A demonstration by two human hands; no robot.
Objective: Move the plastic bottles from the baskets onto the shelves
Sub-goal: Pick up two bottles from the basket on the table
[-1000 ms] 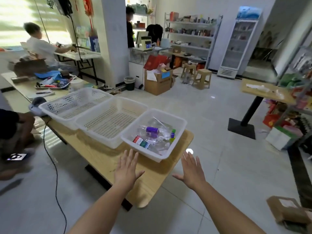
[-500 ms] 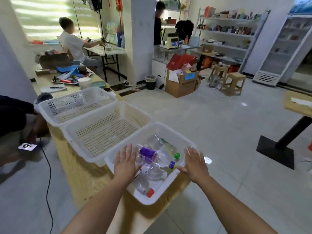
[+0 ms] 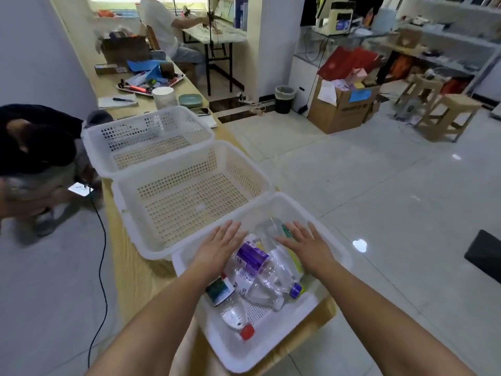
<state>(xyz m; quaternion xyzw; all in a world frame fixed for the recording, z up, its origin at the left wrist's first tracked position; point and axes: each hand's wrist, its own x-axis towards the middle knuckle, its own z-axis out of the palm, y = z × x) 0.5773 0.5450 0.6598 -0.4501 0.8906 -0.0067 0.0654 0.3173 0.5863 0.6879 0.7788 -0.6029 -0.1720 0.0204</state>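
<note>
Hovering over the nearest basket [image 3: 271, 356], our left hand [image 3: 217, 249] and right hand [image 3: 307, 249] lie palm down with the fingers straight and a little apart, clamped on nothing. We cannot tell whether either palm touches the plastic.

The plastic bottles [image 3: 271, 280] lie heaped on their sides in this basket, which sits at the near end of the wooden table [image 3: 130, 267]. The middle basket [image 3: 244, 175] and the far basket [image 3: 130, 131] hold no bottles that we can see.

The purple-labelled bottle [image 3: 250, 256] lies in the gap between our hands. Its long axis runs on a slant from far left to near right, so both hands are about equally close to it. The red-capped bottle [image 3: 233, 310] lies under our left forearm, cap toward us and body pointing away, behind the left fingertips. A clear bottle [image 3: 267, 232] sits at the far end, just beside our right fingertips.

We judge the next move needs each hand to turn and close across a bottle's body. Both forearms come in low from the near edge and converge over the heap. The shelves [image 3: 444, 39] stand well apart, across the room to our right.
</note>
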